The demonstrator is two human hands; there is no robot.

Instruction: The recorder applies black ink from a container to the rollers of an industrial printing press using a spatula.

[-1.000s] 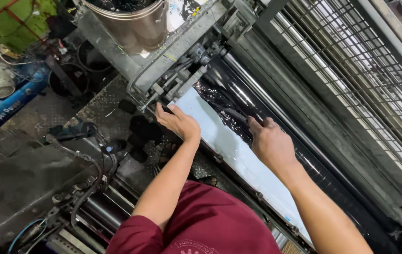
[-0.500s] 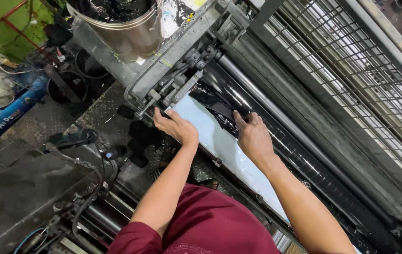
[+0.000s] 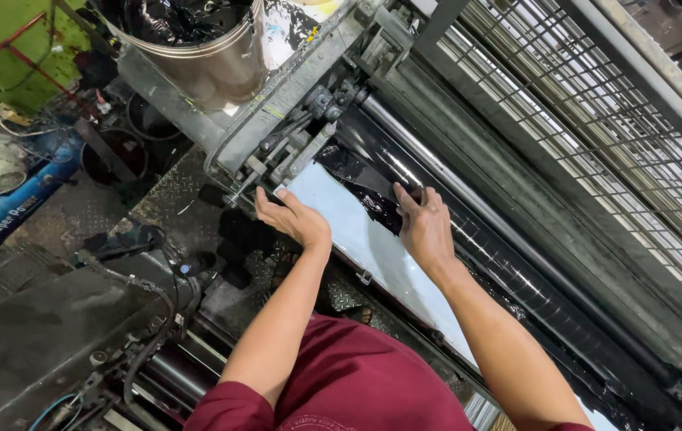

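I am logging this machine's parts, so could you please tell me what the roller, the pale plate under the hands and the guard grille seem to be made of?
Roller: glossy black, probably ink-coated; long highlights.
Plate: likely thin matte metal sheet; flat, pale grey-blue.
Guard grille: apparently grey steel wire mesh.

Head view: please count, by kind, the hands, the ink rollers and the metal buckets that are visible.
Hands: 2, left hand and right hand, both on the pale plate
Black ink roller: 1
Metal bucket: 1
Total: 4
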